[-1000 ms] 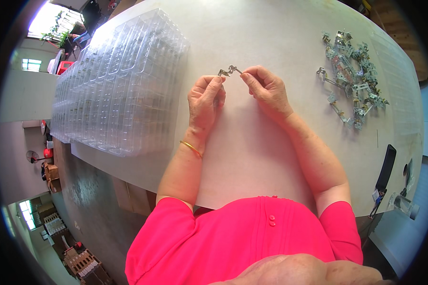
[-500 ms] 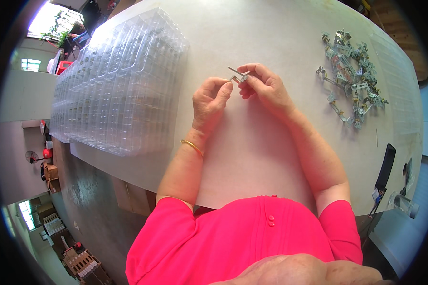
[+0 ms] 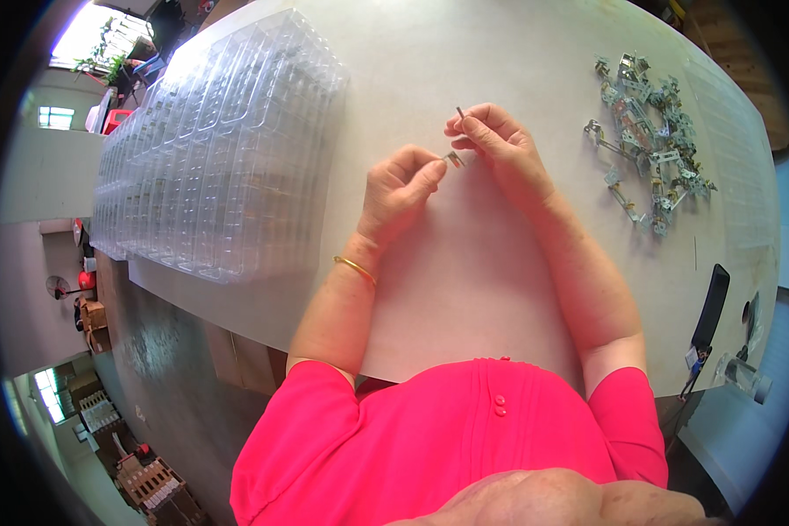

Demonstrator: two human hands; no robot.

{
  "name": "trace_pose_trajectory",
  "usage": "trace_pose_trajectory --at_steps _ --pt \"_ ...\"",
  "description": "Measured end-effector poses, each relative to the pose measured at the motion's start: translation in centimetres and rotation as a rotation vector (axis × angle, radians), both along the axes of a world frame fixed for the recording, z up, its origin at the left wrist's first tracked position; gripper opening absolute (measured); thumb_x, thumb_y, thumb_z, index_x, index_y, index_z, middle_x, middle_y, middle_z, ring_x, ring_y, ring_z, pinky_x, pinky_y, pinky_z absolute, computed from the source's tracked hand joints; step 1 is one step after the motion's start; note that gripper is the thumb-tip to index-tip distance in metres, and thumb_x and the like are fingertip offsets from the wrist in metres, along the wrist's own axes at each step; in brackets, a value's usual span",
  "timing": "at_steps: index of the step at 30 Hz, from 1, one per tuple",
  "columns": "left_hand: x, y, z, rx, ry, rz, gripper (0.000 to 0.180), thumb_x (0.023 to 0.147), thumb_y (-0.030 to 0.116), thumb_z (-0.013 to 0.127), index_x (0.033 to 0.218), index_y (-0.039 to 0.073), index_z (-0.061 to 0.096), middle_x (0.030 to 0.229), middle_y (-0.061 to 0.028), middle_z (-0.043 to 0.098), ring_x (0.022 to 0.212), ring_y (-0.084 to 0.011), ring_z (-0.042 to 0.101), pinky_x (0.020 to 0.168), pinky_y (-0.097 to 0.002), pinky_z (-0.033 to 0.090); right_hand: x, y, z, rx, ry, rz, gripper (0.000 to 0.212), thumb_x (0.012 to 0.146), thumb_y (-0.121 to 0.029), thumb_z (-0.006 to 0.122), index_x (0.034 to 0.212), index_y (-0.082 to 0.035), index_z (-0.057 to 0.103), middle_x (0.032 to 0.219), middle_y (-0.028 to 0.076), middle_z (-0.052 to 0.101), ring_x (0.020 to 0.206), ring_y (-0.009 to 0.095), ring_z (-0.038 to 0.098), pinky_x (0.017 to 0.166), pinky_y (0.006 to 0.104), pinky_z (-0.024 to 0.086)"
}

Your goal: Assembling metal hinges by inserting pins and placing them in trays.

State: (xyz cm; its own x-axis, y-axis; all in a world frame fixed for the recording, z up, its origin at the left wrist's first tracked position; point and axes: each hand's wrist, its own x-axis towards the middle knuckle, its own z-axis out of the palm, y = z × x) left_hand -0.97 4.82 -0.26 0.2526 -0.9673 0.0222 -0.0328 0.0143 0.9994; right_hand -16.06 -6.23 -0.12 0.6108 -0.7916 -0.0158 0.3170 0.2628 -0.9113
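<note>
Over the middle of the pale table, my left hand (image 3: 403,188) pinches a small metal bracket (image 3: 455,159) between thumb and forefinger; it juts out to the right of the fingertips. Slightly farther away and to the right, my right hand (image 3: 502,145) is closed on a thin grey metal rod (image 3: 460,112), whose tip sticks up past the fingers. The rest of the rod is hidden in the grip. A small gap separates the two hands. A gold-coloured bangle (image 3: 354,269) circles my left wrist.
Clear plastic trays (image 3: 228,149) stand in a large stack on the left. A loose pile of small metal assemblies (image 3: 649,145) lies at the right. Nearer on that side are a long black object (image 3: 712,302) and a clear container (image 3: 745,379) by the table's edge.
The bracket and the rod were close together between my fingers; now they are apart. My right hand has moved up and right with the rod, my left slightly right with the bracket.
</note>
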Motion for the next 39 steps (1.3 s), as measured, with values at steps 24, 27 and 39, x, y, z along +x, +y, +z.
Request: trace_pose_trajectory --at_steps 24,27,39 --pt "0.5 -0.8 0.3 -0.265 0.319 -0.003 0.034 0.102 0.011 0.050 0.134 -0.001 0.053 0.132 -0.0169 0.060 0.125 -0.0278 0.056 0.107 -0.0420 0.046 0.2 -0.1 -0.7 0.324 -0.261 0.014 0.014 0.100 -0.014 0.057 0.102 -0.002 0.064 0.104 0.008 0.066 0.101 0.019 0.064 0.098 0.0338 0.054" --pt "0.9 -1.0 -0.4 -0.271 0.278 0.003 0.031 0.102 0.013 0.051 0.131 0.004 0.057 0.131 -0.0149 0.060 0.126 -0.0265 0.055 0.107 -0.0422 0.046 0.2 0.1 -0.8 0.378 -0.262 0.079 0.013 0.100 -0.014 0.057 0.101 -0.002 0.064 0.103 0.008 0.065 0.101 0.019 0.064 0.099 0.0341 0.053" --pt "1.7 -0.6 -0.8 -0.126 0.313 0.070 0.023 0.104 0.023 0.051 0.111 0.003 0.063 0.090 -0.0051 0.066 0.082 -0.0165 0.067 0.081 -0.0313 0.056 0.8 1.8 0.7 -0.128 0.138 -0.035 0.014 0.098 -0.019 0.063 0.099 -0.005 0.067 0.080 -0.001 0.064 0.073 0.005 0.059 0.066 0.0212 0.049"
